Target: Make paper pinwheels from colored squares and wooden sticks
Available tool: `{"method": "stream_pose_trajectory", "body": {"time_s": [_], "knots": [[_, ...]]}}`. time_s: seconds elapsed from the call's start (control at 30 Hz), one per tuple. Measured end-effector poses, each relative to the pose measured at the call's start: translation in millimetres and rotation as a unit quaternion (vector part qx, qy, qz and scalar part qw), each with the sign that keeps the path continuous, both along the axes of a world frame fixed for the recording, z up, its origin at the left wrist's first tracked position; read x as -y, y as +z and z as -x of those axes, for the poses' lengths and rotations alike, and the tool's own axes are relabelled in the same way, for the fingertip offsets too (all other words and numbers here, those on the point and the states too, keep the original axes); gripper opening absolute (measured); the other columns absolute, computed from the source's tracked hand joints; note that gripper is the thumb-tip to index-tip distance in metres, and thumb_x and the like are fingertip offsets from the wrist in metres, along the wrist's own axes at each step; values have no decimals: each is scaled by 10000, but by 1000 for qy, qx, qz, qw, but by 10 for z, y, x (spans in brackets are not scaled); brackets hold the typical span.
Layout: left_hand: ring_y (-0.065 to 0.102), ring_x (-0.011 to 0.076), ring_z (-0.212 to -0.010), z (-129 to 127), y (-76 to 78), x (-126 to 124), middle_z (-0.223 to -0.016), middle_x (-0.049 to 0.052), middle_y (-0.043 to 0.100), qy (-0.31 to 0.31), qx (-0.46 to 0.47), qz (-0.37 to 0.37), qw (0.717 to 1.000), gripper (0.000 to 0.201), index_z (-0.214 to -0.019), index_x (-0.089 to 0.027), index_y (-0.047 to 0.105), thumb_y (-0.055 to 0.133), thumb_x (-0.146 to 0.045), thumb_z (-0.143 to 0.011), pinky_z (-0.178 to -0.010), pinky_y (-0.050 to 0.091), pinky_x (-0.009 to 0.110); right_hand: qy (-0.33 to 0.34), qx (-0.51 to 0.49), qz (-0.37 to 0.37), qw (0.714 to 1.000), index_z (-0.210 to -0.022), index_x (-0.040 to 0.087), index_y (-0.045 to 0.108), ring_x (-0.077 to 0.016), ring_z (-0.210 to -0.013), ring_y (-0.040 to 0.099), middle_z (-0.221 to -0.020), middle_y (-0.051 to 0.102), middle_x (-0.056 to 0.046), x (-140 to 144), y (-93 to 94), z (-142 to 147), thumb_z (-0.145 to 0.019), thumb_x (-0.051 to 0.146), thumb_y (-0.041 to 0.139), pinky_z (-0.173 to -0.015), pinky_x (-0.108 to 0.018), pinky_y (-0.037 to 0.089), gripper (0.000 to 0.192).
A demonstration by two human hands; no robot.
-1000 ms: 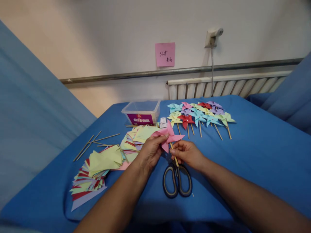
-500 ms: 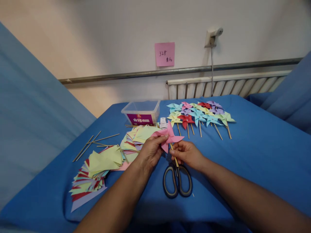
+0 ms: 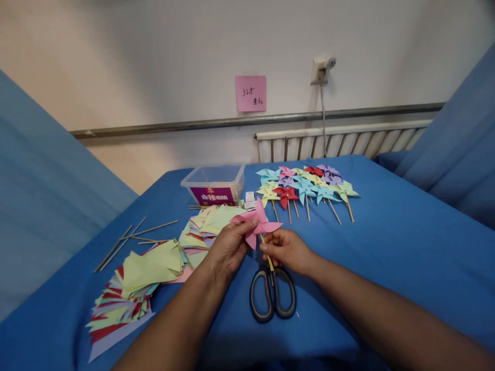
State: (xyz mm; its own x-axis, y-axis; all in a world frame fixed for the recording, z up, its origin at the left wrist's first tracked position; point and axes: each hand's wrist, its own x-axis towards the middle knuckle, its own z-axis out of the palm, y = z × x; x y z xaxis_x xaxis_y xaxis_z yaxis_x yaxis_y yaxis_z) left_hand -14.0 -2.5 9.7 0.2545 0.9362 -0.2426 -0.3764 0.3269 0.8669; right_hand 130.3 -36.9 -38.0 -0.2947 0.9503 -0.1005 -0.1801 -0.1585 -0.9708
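A pink paper pinwheel (image 3: 265, 225) on a thin wooden stick is held up between my two hands. My left hand (image 3: 231, 243) is closed on the pinwheel's head, the thumb pressing near its centre. Fingers of my right hand (image 3: 286, 249) pinch the stick just below the paper blades. Under the stick's lower end lie scissors (image 3: 266, 299) with black and grey handles, their blades mostly hidden by the hands. Left of my left hand are piles of coloured paper pieces (image 3: 154, 268), pale yellow on top.
Finished pinwheels (image 3: 305, 188) lie in rows at the back right. A clear plastic box (image 3: 212, 178) with a purple label stands at the back, small white boxes (image 3: 249, 200) beside it. Loose sticks (image 3: 127, 237) lie left on the blue cloth (image 3: 367, 268).
The whole view has shifted, so things appear farther left and slightly lower. Both hands keep the same hold on the pink pinwheel and its stick.
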Motion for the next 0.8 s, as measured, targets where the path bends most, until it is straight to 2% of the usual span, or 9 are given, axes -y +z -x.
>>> {"method": "stream_pose_trajectory", "body": {"time_s": [0.37, 0.6, 0.8], "knots": [[645, 151, -622, 25, -97, -55, -729, 71, 713, 43, -19, -4, 999, 286, -791, -92, 705, 856, -181, -566, -623, 505, 255, -25, 25, 7, 999, -772, 190, 560, -82, -398, 516, -559, 637, 38, -12, -45, 44, -683, 387, 765, -390, -191, 357, 298], [622, 126, -571, 8, -160, -99, -650, 45, 698, 90, -22, 4, 996, 253, -715, -93, 696, 863, -146, -532, -581, 491, 224, -55, 55, -26, 997, -695, 197, 536, -92, -408, 512, -511, 587, 48, -58, -106, 64, -681, 414, 745, -398, -200, 351, 302], [627, 122, -580, -23, -168, -117, -653, 37, 699, 98, 2, 30, 995, 245, -725, -97, 691, 855, -128, -545, -601, 505, 224, -80, 61, -45, 994, -679, 192, 541, -85, -419, 484, -521, 587, 48, -115, -134, 42, -664, 398, 749, -417, -206, 366, 292]]}}
